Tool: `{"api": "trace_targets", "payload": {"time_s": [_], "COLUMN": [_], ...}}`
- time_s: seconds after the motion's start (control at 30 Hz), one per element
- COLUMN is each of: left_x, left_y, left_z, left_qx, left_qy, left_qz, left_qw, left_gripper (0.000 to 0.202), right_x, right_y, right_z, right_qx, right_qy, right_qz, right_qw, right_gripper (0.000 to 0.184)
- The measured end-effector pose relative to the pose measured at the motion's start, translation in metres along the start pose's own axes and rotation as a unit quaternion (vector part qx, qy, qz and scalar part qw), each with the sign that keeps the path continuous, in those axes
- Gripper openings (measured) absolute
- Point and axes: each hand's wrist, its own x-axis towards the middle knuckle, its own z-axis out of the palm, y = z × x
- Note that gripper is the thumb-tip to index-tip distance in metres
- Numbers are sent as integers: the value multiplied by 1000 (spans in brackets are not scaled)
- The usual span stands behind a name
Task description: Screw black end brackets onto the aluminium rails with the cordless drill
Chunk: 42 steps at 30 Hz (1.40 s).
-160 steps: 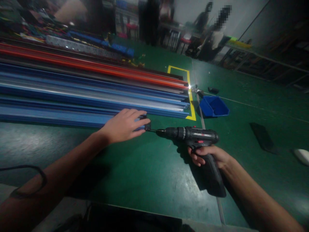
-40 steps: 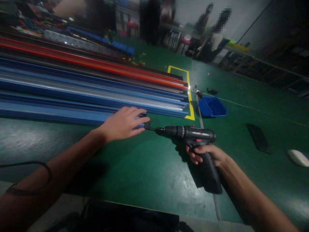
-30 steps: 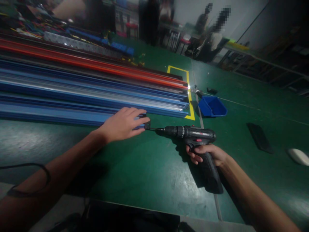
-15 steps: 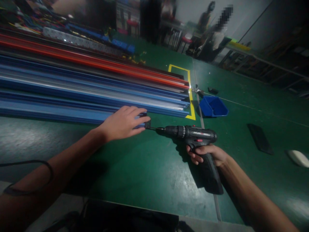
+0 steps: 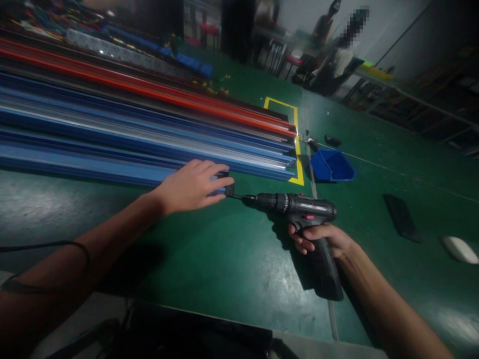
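Note:
My left hand (image 5: 190,185) is closed over the end of the nearest long blue profile (image 5: 86,159), its fingertips around a small black end piece (image 5: 230,189). My right hand (image 5: 333,239) grips a black cordless drill (image 5: 312,207) by the handle, with a finger at the trigger. The drill lies level and points left. Its thin bit (image 5: 241,197) reaches the black end piece; whether it sits in a screw there is too small to tell.
Behind lie more blue profiles (image 5: 224,152) and red ones (image 5: 179,94). On the green table (image 5: 232,259) are a blue bin (image 5: 333,165), a dark flat object (image 5: 400,217), a white object (image 5: 460,249) and yellow tape (image 5: 300,167). Tangled wires (image 5: 37,22) lie far left; people are further back.
The camera view has shifted slightly. Both hands keep their grips, and the drill bit stays at the black end piece.

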Motion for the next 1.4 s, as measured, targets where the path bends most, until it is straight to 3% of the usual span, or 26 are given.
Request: {"api": "trace_targets", "payload": {"time_s": [0.73,1.4], "left_x": [0,0], "left_y": [0,2], "left_z": [1,-2], "left_qx": [-8,29], "left_qy": [13,-7], "left_qz": [-2,-2], "left_qw": [1000,1000], "left_gripper": [41,42], "right_x": [0,0], "right_y": [-2,-3], "right_z": [4,6], "right_qx": [5,1], "right_qy": [17,15], "right_qz": [18,10], "right_qw": [1000,1000], "right_gripper": [24,24]}}
